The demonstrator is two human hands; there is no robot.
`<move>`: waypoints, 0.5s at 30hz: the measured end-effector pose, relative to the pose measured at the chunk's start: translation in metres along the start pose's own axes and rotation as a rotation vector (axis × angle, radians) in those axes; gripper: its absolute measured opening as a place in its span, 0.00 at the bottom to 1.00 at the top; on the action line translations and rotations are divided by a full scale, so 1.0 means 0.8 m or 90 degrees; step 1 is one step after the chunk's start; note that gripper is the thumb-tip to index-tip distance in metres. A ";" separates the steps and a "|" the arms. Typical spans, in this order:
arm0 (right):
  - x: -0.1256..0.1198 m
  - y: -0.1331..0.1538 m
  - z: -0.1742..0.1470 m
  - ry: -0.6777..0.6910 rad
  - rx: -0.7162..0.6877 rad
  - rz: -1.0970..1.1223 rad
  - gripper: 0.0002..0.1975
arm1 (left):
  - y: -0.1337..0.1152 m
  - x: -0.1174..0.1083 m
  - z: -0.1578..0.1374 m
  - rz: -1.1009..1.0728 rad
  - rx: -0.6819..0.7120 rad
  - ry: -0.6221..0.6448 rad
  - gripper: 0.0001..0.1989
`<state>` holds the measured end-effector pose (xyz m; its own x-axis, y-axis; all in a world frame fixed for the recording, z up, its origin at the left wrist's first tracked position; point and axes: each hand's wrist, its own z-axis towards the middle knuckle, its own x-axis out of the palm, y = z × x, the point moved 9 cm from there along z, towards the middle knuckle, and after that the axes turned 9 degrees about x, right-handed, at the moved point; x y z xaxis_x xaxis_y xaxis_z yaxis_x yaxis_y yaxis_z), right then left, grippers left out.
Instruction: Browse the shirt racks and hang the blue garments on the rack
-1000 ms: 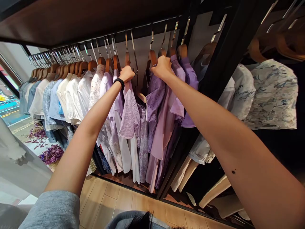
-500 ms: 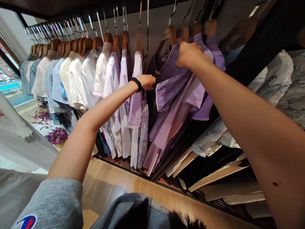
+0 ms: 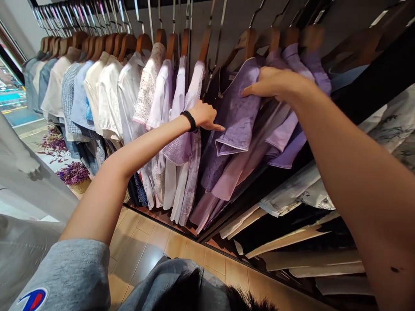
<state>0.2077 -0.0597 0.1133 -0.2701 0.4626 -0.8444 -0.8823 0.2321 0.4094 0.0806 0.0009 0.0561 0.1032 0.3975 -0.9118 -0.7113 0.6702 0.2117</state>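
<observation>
Purple patterned cloth hangs at the middle of the crowded rack: a short-sleeved top with pale piping at neck and cuff, on a wooden hanger. The right hand has its grip closed on this top near the shoulder, thumb lying across the front. The left hand is beside the top, its fingers partly curled and one pointing towards the purple cloth; whether that grip touches or holds anything, I cannot tell. A black band circles the left wrist.

Behind the left hand and forearm hangs a crinkled lilac blouse, partly covered by them. Further along on that side come a speckled shirt, white shirts and blue ones, packed shoulder to shoulder. Under the purple top's sleeve hangs a mauve garment. Beyond it, more lilac and violet pieces crowd close, their shoulders partly hidden by the right hand and forearm. A dark upright divides this bay from the next, where pale and beige clothes hang. At far left, a mannequin's white hand stands near dried purple flowers, above the light wooden floor.
</observation>
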 end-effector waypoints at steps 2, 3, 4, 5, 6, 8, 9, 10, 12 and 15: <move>-0.003 0.014 -0.012 -0.021 -0.018 0.036 0.20 | -0.006 0.005 -0.006 0.033 0.030 -0.003 0.20; -0.003 0.022 -0.018 -0.025 -0.026 0.057 0.19 | -0.008 0.007 -0.008 0.036 0.045 -0.004 0.19; -0.002 0.030 -0.022 -0.024 -0.036 0.079 0.18 | -0.009 0.009 -0.010 0.031 0.060 -0.006 0.17; -0.001 0.037 -0.026 -0.023 -0.045 0.101 0.17 | -0.009 0.010 -0.011 0.022 0.074 -0.007 0.15; 0.000 0.043 -0.027 -0.024 -0.054 0.123 0.16 | -0.008 0.010 -0.012 0.014 0.085 -0.008 0.14; 0.003 0.054 -0.025 -0.018 -0.074 0.157 0.15 | -0.004 0.010 -0.012 0.016 0.100 -0.005 0.14; 0.004 0.057 -0.023 -0.013 -0.083 0.166 0.14 | -0.003 0.010 -0.012 0.028 0.109 -0.001 0.14; 0.005 0.060 -0.020 -0.009 -0.091 0.170 0.14 | -0.001 0.009 -0.011 0.043 0.116 0.001 0.14; 0.006 0.063 -0.014 0.001 -0.104 0.167 0.14 | 0.000 0.004 -0.010 0.071 0.129 -0.006 0.15; 0.008 0.059 -0.006 0.031 -0.097 0.165 0.15 | -0.006 -0.009 -0.014 0.083 0.145 -0.030 0.17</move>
<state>0.1621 -0.0502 0.1254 -0.5086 0.4469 -0.7359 -0.8283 -0.0209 0.5598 0.0757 -0.0120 0.0576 0.0565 0.5152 -0.8552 -0.5461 0.7331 0.4055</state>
